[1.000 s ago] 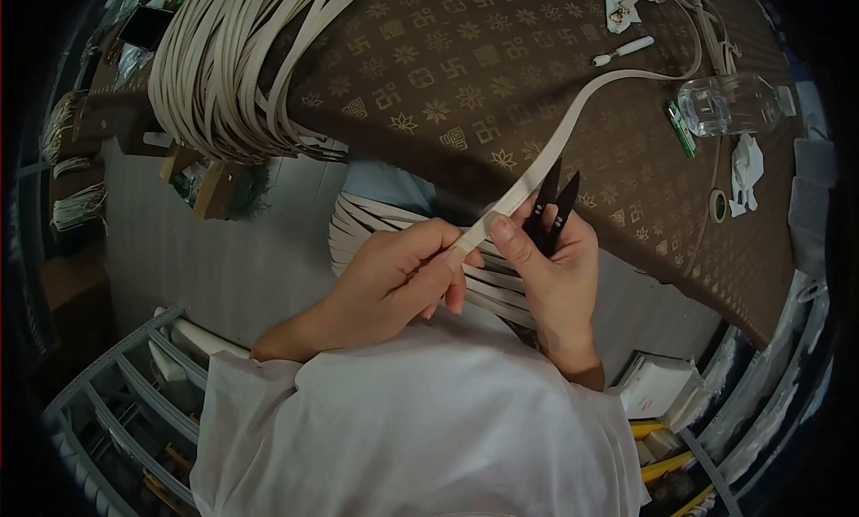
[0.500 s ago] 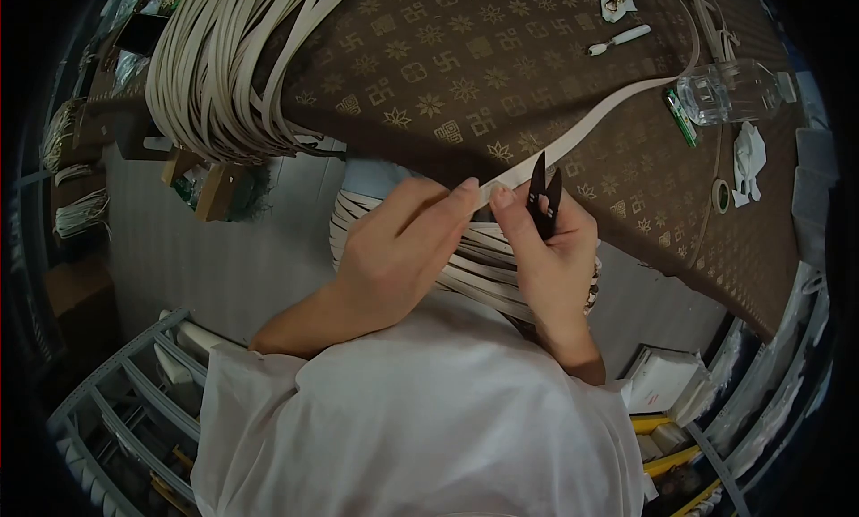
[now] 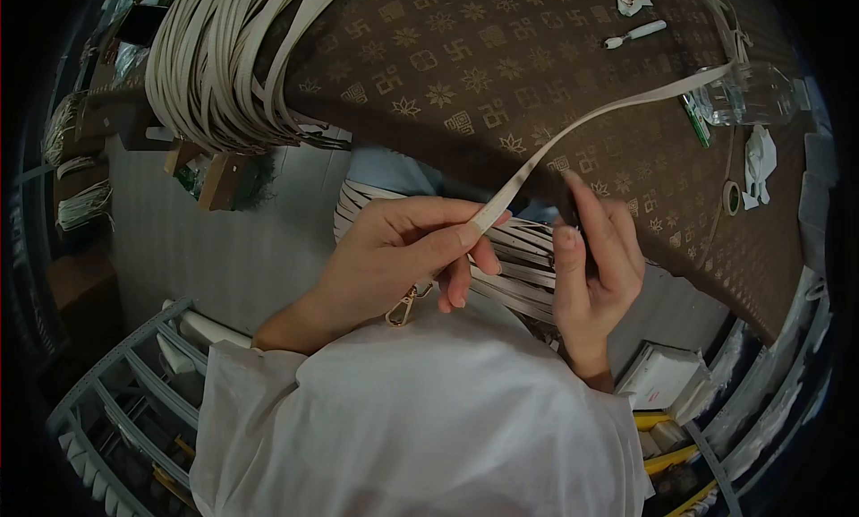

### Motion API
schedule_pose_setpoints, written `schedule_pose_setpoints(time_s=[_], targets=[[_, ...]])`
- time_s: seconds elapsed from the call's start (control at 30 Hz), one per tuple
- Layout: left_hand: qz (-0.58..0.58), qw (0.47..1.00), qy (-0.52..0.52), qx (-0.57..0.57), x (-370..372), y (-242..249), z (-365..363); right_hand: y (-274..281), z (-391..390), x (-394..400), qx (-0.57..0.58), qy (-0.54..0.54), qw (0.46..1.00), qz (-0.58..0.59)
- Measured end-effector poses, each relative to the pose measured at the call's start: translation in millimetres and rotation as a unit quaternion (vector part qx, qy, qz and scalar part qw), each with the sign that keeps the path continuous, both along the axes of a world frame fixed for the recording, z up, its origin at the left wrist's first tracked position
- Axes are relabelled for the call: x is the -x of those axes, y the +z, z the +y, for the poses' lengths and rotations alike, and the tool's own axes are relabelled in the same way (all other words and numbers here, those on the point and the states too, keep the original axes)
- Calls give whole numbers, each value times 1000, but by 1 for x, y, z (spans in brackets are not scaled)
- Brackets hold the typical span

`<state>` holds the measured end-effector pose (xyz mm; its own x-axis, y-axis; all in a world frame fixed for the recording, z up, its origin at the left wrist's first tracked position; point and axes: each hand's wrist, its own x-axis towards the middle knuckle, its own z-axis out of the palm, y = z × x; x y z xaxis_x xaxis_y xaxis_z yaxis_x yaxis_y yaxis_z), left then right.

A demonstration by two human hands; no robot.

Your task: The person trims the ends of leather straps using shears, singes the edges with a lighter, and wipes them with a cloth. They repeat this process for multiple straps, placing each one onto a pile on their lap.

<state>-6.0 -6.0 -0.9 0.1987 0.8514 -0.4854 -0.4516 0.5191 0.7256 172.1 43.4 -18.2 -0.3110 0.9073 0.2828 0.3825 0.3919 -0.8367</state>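
Note:
My left hand pinches the end of a long, flat cream strap between thumb and fingers. A gold-coloured swivel clasp hangs just below that hand. From the pinch, the strap curves up to the right over the cloth-covered table. My right hand is raised to the right of the strap, apart from it, with fingers curled round black thread snips. Only a dark sliver of the snips shows. Under both hands, several cream straps with dark edges lie across my lap.
A thick bundle of cream straps drapes over the brown patterned table. Near its right side are a clear bottle, a tape roll, crumpled tissue and a white-handled tool. Grey racks stand at lower left.
My right hand has let go of the strap and moved right, turning the snips mostly out of sight. My left hand has come slightly lower, and the gold clasp now shows beneath it.

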Motion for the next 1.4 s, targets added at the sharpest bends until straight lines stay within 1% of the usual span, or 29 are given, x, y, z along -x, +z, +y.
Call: schedule_pose_setpoints(time_s=[0.03,0.07,0.13,0.27,0.33,0.4,0.63,0.7,0.97,1.03,1.4], targets=[[0,1000,0,1,0,1,0,-2,-3,-2,-28,13,1000,-2],[-1,1000,4,6,-1,1,0,-3,-6,-4,-27,12,1000,-2],[-2,1000,7,12,-3,1,0,-6,-10,-7,-75,47,995,-45],[6,1000,12,-8,-5,1,0,-7,-12,-5,-77,49,995,-34],[9,1000,10,-10,-5,1,-1,-6,-12,-5,-91,62,992,-63],[2,1000,-13,-10,-3,1,-1,-6,-12,-4,-92,63,992,-67],[21,1000,-13,-19,-4,0,-4,-6,-14,-4,-114,59,988,-88],[14,1000,1,-18,-5,-1,-5,-6,-15,-4,-109,59,989,-86],[23,999,-2,-23,-6,1,-5,-7,-16,-4,-91,61,992,-62],[20,1000,-1,-22,-6,0,-5,-6,-17,-4,-94,54,991,-77],[14,1000,-12,-3,-7,1,-4,-9,-20,-7,-126,44,988,-81]])
